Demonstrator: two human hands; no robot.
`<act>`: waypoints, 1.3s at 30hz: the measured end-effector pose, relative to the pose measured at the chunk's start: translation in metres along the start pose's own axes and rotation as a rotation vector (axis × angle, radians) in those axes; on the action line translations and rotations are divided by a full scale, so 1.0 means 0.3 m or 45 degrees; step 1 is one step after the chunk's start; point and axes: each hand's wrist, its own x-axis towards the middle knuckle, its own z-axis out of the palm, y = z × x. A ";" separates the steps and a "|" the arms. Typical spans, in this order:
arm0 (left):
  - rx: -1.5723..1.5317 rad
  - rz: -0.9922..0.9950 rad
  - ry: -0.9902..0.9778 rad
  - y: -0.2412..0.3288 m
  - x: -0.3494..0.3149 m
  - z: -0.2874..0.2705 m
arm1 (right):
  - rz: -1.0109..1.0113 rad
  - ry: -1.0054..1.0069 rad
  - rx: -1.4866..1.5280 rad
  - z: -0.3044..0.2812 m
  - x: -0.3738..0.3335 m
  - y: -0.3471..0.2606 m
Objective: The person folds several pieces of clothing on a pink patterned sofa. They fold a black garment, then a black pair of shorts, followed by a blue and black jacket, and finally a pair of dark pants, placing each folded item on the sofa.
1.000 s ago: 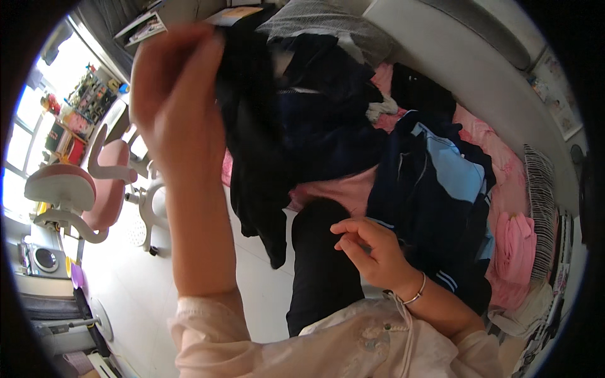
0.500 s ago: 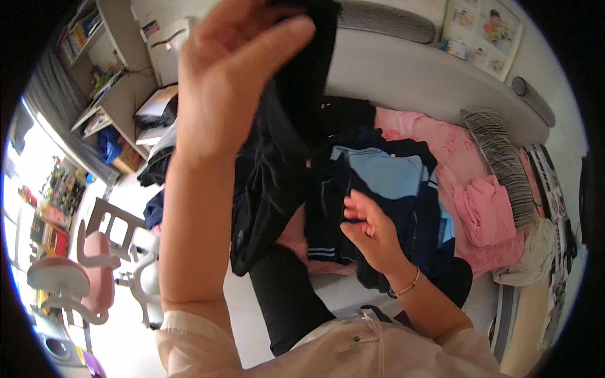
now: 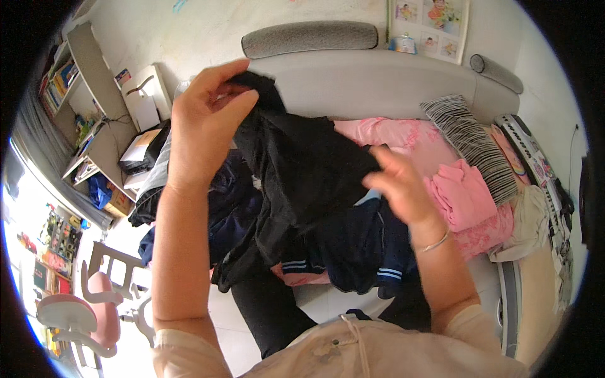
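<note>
A black garment [image 3: 302, 170] hangs in front of me above the bed, its cloth stretched sideways between my hands. My left hand [image 3: 211, 113], raised at upper left, pinches its top edge between thumb and fingers. On the right, my right hand [image 3: 400, 186], wearing a bracelet, closes on the garment's side corner; its fingers are slightly blurred. Below and behind the black cloth lies a dark navy jacket [image 3: 359, 246] with light-blue stripes, partly covered. More dark navy clothing [image 3: 230, 195] lies behind my left forearm.
The bed has a pink flowered sheet [image 3: 435, 142] and a grey headboard [image 3: 353, 85]. Folded pink clothing [image 3: 463, 195] and a striped pillow [image 3: 469, 148] lie on the right, beside a keyboard instrument [image 3: 535, 164]. A pink and white chair [image 3: 104, 309] stands at left, near shelves [image 3: 94, 75].
My left hand has come down with the black garment. My right hand, free and open before, has risen to the garment's side, spreading it over the navy jacket. The view has shifted.
</note>
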 end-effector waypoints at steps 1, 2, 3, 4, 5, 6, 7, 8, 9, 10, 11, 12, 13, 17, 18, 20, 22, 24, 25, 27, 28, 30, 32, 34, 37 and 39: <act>0.115 -0.090 -0.025 0.004 -0.004 0.002 | 0.021 0.008 -0.021 -0.054 0.024 -0.055; 0.307 -0.142 -0.175 0.014 -0.009 0.014 | 0.044 0.020 -0.049 -0.114 0.044 -0.112; 0.391 -0.070 -0.311 0.010 -0.011 -0.013 | 0.044 0.017 -0.037 -0.147 0.081 -0.176; 0.432 0.072 -0.479 0.024 -0.020 -0.021 | 0.013 -0.008 0.009 -0.153 0.100 -0.232; 0.447 0.224 -0.645 0.041 -0.033 -0.005 | -0.011 -0.026 0.030 -0.174 0.116 -0.274; 0.426 0.212 -0.703 0.067 -0.053 0.030 | -0.072 -0.072 0.125 -0.200 0.135 -0.292; 0.415 0.049 -0.784 0.089 -0.056 0.046 | -0.140 -0.127 0.240 -0.215 0.159 -0.303; 0.548 0.184 -0.747 0.089 -0.056 0.053 | -0.209 -0.184 0.355 -0.223 0.169 -0.314; 0.680 0.319 -0.705 0.088 -0.053 0.056 | -0.146 -0.128 0.522 -0.220 0.169 -0.334; 0.727 0.325 -0.700 0.111 -0.044 0.055 | -0.081 -0.069 0.691 -0.218 0.166 -0.357; 0.775 0.332 -0.693 0.144 -0.034 0.050 | -0.017 -0.011 0.860 -0.221 0.161 -0.374; 0.822 0.338 -0.685 0.165 -0.025 0.047 | -0.041 -0.025 0.850 -0.243 0.159 -0.378; 0.785 0.420 -0.684 0.174 -0.017 0.050 | -0.064 -0.001 0.795 -0.268 0.158 -0.383; 0.652 0.533 -0.739 0.174 0.011 0.019 | -0.188 0.054 0.597 -0.372 0.160 -0.418; 0.532 0.456 -0.800 0.165 0.028 -0.020 | -0.200 0.146 0.654 -0.378 0.164 -0.433; -0.131 -0.094 -0.830 0.178 0.010 -0.028 | -0.177 0.358 0.764 -0.395 0.153 -0.452; -0.709 -0.259 -0.661 0.133 -0.007 -0.038 | -0.180 0.365 0.695 -0.408 0.151 -0.437; -1.003 -0.270 -0.492 0.131 -0.018 -0.005 | -0.193 0.366 0.661 -0.409 0.136 -0.429; -0.977 -0.301 -0.540 0.133 -0.016 -0.013 | -0.175 0.382 0.686 -0.419 0.135 -0.430; -0.921 -0.363 -0.635 0.118 -0.003 -0.053 | -0.139 0.413 0.735 -0.446 0.134 -0.437; -0.716 -0.333 -0.737 0.108 0.006 -0.075 | -0.175 0.420 0.571 -0.434 0.112 -0.485; -0.444 -0.417 -0.930 0.122 0.013 -0.130 | -0.304 0.267 0.088 -0.497 0.127 -0.439; -0.178 -0.491 -1.097 0.158 0.024 -0.166 | -0.412 0.095 -0.327 -0.529 0.136 -0.423; 0.135 -0.433 -1.091 0.182 0.060 -0.187 | -0.327 0.021 -0.574 -0.549 0.128 -0.438; -0.043 -0.332 -0.723 0.213 0.050 -0.151 | -0.321 -0.096 -0.780 -0.559 0.131 -0.430; -0.130 -0.213 -0.596 0.278 0.041 -0.067 | -0.338 -0.254 -0.679 -0.474 0.138 -0.400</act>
